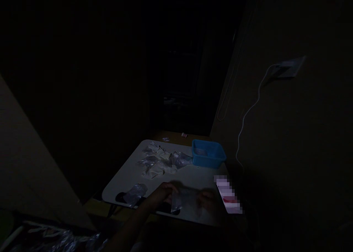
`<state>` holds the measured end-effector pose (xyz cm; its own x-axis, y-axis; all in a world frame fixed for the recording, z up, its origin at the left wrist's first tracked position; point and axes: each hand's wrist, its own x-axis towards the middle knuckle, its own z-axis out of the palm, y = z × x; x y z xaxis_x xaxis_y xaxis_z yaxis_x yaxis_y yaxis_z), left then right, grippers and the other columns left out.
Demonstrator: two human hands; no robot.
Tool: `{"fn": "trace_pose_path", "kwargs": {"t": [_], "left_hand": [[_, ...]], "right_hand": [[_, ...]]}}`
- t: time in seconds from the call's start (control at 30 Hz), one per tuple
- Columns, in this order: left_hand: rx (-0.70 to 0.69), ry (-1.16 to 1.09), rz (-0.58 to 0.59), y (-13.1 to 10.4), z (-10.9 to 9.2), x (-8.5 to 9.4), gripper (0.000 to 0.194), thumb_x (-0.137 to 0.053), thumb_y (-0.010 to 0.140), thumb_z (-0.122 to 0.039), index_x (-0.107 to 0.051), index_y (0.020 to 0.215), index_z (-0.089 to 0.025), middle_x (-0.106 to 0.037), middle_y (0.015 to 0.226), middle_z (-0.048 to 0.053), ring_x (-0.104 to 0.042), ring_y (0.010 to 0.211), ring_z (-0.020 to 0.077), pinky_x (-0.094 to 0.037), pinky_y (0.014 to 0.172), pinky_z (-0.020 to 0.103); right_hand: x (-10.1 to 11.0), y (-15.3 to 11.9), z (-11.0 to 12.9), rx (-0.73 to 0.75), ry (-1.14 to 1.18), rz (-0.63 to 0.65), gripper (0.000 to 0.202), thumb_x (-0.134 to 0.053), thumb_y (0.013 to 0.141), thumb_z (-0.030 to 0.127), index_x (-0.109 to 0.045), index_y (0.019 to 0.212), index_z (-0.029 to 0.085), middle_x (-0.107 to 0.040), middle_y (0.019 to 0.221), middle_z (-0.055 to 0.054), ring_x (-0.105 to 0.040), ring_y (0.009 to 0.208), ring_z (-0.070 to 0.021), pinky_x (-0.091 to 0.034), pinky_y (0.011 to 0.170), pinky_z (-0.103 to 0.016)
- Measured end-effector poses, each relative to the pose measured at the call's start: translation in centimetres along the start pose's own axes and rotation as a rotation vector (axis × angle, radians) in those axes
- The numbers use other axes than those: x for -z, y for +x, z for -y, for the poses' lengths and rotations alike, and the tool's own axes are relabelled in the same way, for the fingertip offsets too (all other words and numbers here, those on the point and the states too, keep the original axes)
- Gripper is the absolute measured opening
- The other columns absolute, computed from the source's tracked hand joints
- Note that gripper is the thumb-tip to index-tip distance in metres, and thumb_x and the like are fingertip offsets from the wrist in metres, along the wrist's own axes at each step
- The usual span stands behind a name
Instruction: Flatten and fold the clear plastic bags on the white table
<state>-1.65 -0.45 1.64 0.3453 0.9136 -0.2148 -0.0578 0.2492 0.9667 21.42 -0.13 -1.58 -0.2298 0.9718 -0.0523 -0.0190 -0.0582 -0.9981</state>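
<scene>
A clear plastic bag (177, 201) is stretched between my hands over the near edge of a white folding table (197, 178). My left hand (165, 191) is closed on its left side. At its right end, my right hand (207, 200) has its fingers curled in, pinching the film; shadow hides part of this hand. Another clear plastic bag (135, 194) lies to the left of my left hand. Farther back is a loose pile of crumpled clear bags (158, 164), some with pale contents that I cannot make out.
A blue plastic basket (208, 163) stands at the table's back right with something clear inside. A lit phone (228, 195) lies at the right edge. From a wall socket (288, 68) hangs a white cable (243, 123). Shiny wrapping (68, 241) lies at lower left. The room is very dark.
</scene>
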Motion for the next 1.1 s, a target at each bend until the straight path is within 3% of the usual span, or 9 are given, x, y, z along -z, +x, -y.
{"fn": "trace_pose_path", "kwargs": {"t": [0.17,0.27,0.4,0.53,0.67,0.8,0.9,1.0,1.1], "left_hand": [[-0.252,0.286,0.014,1.4,0.0,0.5,0.015,-0.049,0.062,-0.019,-0.061,0.056,-0.014,-0.059,0.056,0.000,-0.053,0.055,0.0128,-0.040,0.055,0.024],[-0.451,0.374,-0.065,2.3,0.1,0.3,0.016,-0.047,0.064,-0.016,-0.063,0.060,-0.014,-0.064,0.071,0.005,-0.057,0.070,0.0163,-0.043,0.066,0.027],[-0.615,0.707,-0.195,2.4,0.9,-0.2,0.031,-0.039,0.075,-0.017,-0.061,0.097,-0.015,-0.059,0.106,0.009,-0.053,0.099,0.0186,-0.038,0.087,0.031],[-0.590,1.177,-0.112,1.6,2.7,-0.9,0.042,-0.031,0.083,-0.018,-0.041,0.124,-0.017,-0.041,0.129,0.008,-0.036,0.118,0.0182,-0.028,0.098,0.037],[-0.517,1.452,-0.060,1.0,3.9,-1.7,0.052,-0.032,0.080,-0.013,-0.026,0.131,-0.015,-0.028,0.136,0.009,-0.024,0.125,0.0184,-0.020,0.100,0.044],[-0.454,1.579,-0.049,0.7,4.0,-2.1,0.057,-0.033,0.076,-0.012,-0.024,0.131,-0.010,-0.024,0.137,0.012,-0.018,0.126,0.0198,-0.015,0.101,0.044],[-0.443,1.597,-0.045,0.5,4.0,-2.0,0.056,-0.033,0.078,-0.017,-0.021,0.133,-0.013,-0.022,0.138,0.011,-0.015,0.127,0.0204,-0.013,0.101,0.046],[-0.457,1.622,-0.021,0.4,4.0,-1.7,0.057,-0.032,0.081,-0.022,-0.014,0.135,-0.017,-0.019,0.139,0.009,-0.013,0.128,0.0202,-0.011,0.101,0.047],[-0.428,1.648,-0.011,0.2,3.8,-1.8,0.055,-0.031,0.083,-0.026,-0.014,0.134,-0.015,-0.019,0.139,0.010,-0.013,0.128,0.0214,-0.010,0.101,0.048]], "right_hand": [[0.9,0.5,-0.2,0.100,-0.170,0.009,0.025,-0.059,0.058,0.042,-0.062,0.055,0.017,-0.060,0.059,-0.004,-0.055,0.059,-0.0170,-0.045,0.059,-0.032],[1.6,1.1,-0.5,0.135,-0.223,-0.052,0.027,-0.053,0.061,0.041,-0.065,0.064,0.017,-0.063,0.066,-0.006,-0.057,0.063,-0.0191,-0.047,0.060,-0.034],[2.8,1.6,-0.7,0.218,-0.359,-0.114,0.031,-0.047,0.063,0.033,-0.065,0.084,0.018,-0.064,0.091,-0.008,-0.059,0.081,-0.0228,-0.047,0.072,-0.039],[3.3,1.0,-0.8,0.259,-0.602,-0.260,0.035,-0.041,0.065,0.024,-0.063,0.091,0.019,-0.063,0.099,-0.007,-0.056,0.094,-0.0219,-0.040,0.090,-0.040],[0.8,-0.1,-0.3,0.328,-0.920,-0.397,0.040,-0.035,0.071,0.020,-0.060,0.102,0.017,-0.059,0.108,-0.008,-0.051,0.103,-0.0227,-0.035,0.095,-0.042],[-4.3,-1.1,1.0,0.388,-1.154,-0.197,0.045,-0.033,0.075,0.016,-0.050,0.116,0.015,-0.049,0.123,-0.007,-0.040,0.115,-0.0211,-0.031,0.099,-0.037],[-7.4,-1.8,1.5,0.423,-1.246,-0.060,0.045,-0.029,0.084,0.026,-0.038,0.126,0.013,-0.036,0.132,-0.008,-0.025,0.124,-0.0208,-0.017,0.104,-0.041],[-8.5,-2.1,1.1,0.408,-1.276,0.017,0.049,-0.022,0.087,0.036,-0.027,0.131,0.013,-0.026,0.136,-0.008,-0.018,0.127,-0.0208,-0.009,0.104,-0.045],[-8.0,-2.3,0.4,0.373,-1.303,0.034,0.049,-0.019,0.088,0.039,-0.027,0.130,0.016,-0.025,0.136,-0.008,-0.017,0.127,-0.0213,-0.003,0.103,-0.050]]}}
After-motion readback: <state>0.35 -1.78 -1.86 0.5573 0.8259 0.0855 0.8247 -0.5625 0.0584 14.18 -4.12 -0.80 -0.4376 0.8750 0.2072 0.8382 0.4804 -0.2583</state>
